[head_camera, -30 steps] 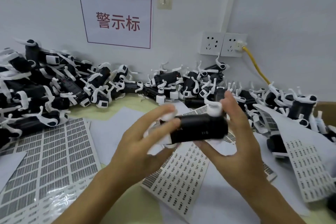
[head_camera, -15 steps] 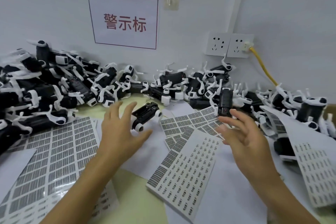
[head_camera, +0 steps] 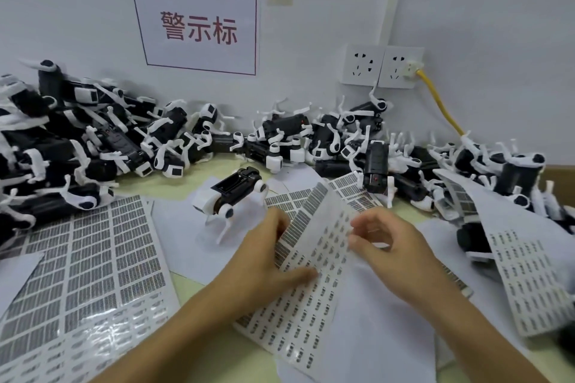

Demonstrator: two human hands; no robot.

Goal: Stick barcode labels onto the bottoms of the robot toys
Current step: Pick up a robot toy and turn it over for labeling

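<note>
My left hand [head_camera: 268,253] holds the left edge of a barcode label sheet [head_camera: 306,292] in the middle of the table, thumb on top, the sheet's far end lifted. My right hand [head_camera: 387,247] has curled fingertips at the sheet's right side, pinching at a label. A black-and-white robot toy [head_camera: 231,194] lies alone on white paper just beyond my left hand. Another black toy [head_camera: 376,169] lies by the sheet's far right corner.
Heaps of black-and-white robot toys run along the wall, the left heap [head_camera: 68,146] and the right heap [head_camera: 497,174]. More label sheets lie at left [head_camera: 84,267] and right [head_camera: 525,280]. A yellow cable [head_camera: 435,99] hangs from the wall socket.
A second ago both hands held a toy. My left hand set it down beyond the sheets, then both hands came back to the middle label sheet and lifted its far end.
</note>
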